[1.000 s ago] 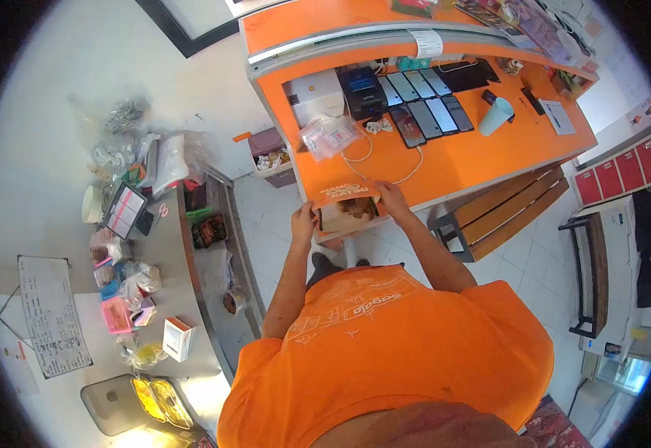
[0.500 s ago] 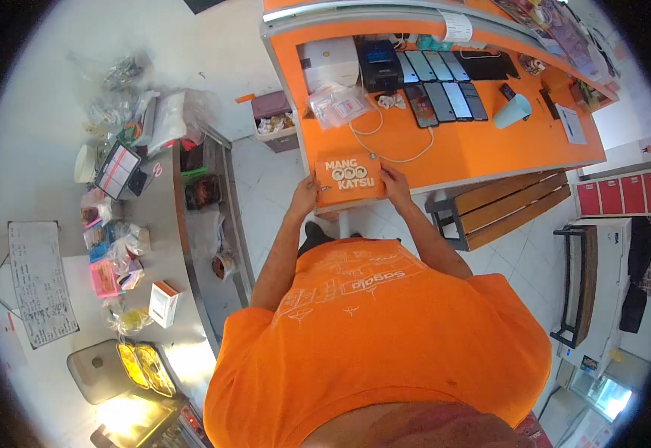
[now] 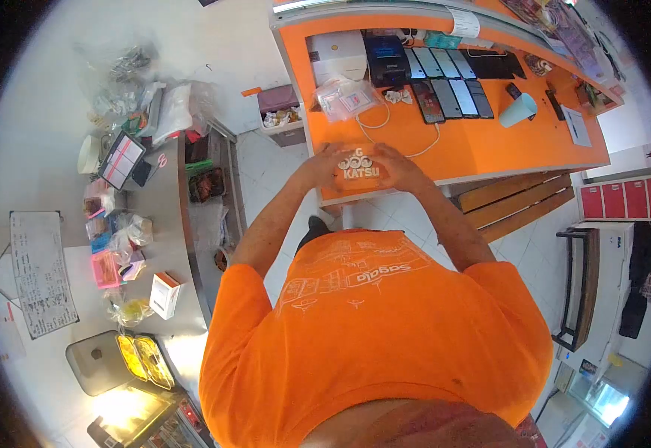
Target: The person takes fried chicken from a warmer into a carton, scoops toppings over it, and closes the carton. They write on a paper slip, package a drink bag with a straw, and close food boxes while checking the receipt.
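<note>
An orange takeaway box [image 3: 358, 173] with white lettering, "KATSU" among it, sits at the front edge of the orange counter. My left hand [image 3: 324, 166] grips its left side, the fingers curling over the far top edge. On the opposite side my right hand [image 3: 398, 167] holds the box the same way, and part of the print is covered by the fingers. Just beyond the box, a white cable [image 3: 421, 152] runs over the counter, and a clear plastic packet [image 3: 346, 98] lies farther back.
Several phones [image 3: 445, 98] lie in rows on the orange counter [image 3: 490, 153], near a pale blue cup [image 3: 518, 110]. A wooden bench [image 3: 516, 205] is tucked under it. A steel table [image 3: 168, 246] at left bears a tablet [image 3: 122, 160] and packets. A bin [image 3: 280, 118] stands between.
Both hands have slid from the box's near corners up over its sides and far edge, covering part of the lettering. My torso has moved slightly closer to the counter.
</note>
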`<state>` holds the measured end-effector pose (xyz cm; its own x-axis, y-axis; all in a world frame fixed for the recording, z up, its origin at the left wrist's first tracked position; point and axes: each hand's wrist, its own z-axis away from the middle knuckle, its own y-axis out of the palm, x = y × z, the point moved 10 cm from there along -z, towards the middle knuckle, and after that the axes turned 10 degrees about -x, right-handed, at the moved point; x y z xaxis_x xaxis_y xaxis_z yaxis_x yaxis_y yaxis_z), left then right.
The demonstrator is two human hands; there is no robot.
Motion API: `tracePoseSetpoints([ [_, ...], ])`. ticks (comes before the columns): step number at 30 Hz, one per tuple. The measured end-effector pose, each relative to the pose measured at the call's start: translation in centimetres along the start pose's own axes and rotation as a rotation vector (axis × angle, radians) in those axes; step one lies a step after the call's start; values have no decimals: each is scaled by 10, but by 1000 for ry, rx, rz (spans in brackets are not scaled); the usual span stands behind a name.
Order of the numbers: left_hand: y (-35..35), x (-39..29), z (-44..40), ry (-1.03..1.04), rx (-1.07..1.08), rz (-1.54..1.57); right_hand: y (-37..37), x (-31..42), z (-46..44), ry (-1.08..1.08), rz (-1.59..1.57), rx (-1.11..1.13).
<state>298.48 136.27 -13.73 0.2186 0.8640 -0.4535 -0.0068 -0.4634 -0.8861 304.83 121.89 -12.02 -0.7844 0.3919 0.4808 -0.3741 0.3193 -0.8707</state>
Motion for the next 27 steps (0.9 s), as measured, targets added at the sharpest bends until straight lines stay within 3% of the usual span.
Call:
tracePoseSetpoints([
  [6,10,-20,9,85,12,-58,13,11,10,-255,216,130],
  [9,19,-19,14,97,-49,-35,-14,36,9,-193,195,215],
  [12,15,-20,14,63,-26,10,1,34,8,-287,275,253],
  [15,12,-20,16,70,-18,46,19,23,14,-340,226,218],
  [18,19,-15,15,124,-3,8,2,31,27,-552,308,-45],
  [21,31,-21,24,141,31,-53,-1,32,39,-622,367,-143],
  [24,25,-41,37,69,27,-122,-3,31,50,-635,242,-222],
  [27,21,-46,38,7,15,-213,-7,28,50,-423,75,-114],
])
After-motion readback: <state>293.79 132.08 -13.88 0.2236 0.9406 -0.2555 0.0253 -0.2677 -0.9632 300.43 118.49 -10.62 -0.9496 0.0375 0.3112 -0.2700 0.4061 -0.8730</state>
